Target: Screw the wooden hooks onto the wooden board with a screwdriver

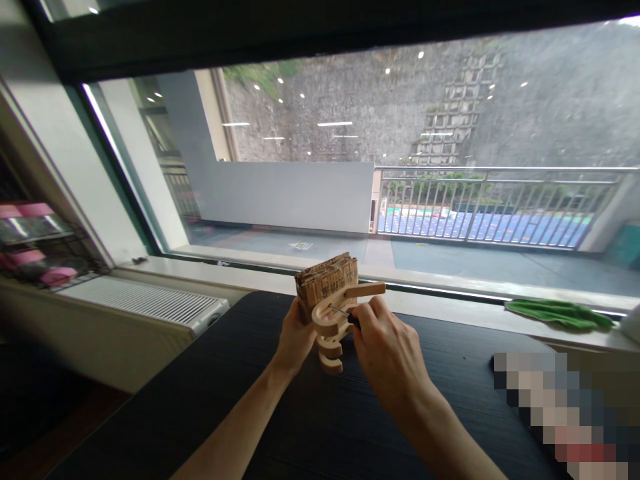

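Left hand (295, 337) is closed around the cardboard block (325, 277) and the wooden hook piece (327, 327) pressed against it, both held up over the black table (300, 427) by the window. Right hand (385, 347) pinches a screwdriver (343, 313), fingers tight on the handle, tip at the hook's upper curve (screw too small to see). My read: hold the driver square to the wood, push steadily along its axis, and brace with the left hand against twist. Green cloth (557, 313) lies on the sill, well apart.

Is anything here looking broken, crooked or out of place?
Nothing is spilled. The brown block in the left hand has a ragged top edge; the right hand's thin tool looks fine. A green cloth lies crumpled on the window sill.
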Tool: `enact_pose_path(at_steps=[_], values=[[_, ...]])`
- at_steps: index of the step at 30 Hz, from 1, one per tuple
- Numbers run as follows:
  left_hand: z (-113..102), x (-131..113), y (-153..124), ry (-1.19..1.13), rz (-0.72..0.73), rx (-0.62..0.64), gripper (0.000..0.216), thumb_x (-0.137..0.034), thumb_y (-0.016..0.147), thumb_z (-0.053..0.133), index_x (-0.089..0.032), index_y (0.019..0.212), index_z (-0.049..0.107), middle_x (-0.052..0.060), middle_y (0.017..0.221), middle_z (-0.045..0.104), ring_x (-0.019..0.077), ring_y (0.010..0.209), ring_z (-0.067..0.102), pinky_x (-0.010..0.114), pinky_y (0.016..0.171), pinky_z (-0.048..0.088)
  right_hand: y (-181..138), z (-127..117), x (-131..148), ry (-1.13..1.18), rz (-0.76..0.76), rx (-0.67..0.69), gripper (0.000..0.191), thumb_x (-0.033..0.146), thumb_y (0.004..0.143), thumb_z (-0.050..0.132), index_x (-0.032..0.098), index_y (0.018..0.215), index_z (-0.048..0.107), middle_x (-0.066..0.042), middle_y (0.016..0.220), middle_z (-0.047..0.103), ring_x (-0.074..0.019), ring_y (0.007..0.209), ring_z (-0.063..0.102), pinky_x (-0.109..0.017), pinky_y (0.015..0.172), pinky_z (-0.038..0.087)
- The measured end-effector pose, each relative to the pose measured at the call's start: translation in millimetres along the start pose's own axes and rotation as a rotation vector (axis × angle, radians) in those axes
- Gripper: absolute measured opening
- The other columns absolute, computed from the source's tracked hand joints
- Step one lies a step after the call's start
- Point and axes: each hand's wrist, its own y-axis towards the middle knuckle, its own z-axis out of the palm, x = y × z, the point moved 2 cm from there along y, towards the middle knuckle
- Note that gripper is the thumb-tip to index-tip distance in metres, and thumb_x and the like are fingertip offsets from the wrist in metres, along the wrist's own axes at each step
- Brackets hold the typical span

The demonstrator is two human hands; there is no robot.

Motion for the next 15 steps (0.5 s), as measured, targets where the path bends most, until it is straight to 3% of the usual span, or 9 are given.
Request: enact_pose_path(at_steps=[9,15], values=[[-1.8,3.1,0.9,0.059,-0.014,-0.041,0.045,-0.025,0.058,0.073,-0.017,0.099,0.055,0.002,0.092,0.066,0.0177,0.083,0.061,0.027,0.072,0.048,1.0,11.2,-12.2,0.15,0.091,0.082,0.012,0.026,0.086,0.043,0.021,0.089,0.053,-0.002,0.087,0.061,-0.0168,0.073,0.058,-0.028,0.06,0.031],[-3.2,3.2,1.0,0.079,0.002,-0.055,0.044,-0.025,0.057,0.072,-0.016,0.097,0.056,0.003,0.09,0.066,0.0178,0.082,0.06,0.027,0.072,0.048,0.6,21.9,-18.5,0.273,0.133,0.227,0.03,0.032,0.09,0.032,0.018,0.075,0.054,-0.004,0.073,0.063,-0.0169,0.07,0.058,-0.027,0.06,0.031]])
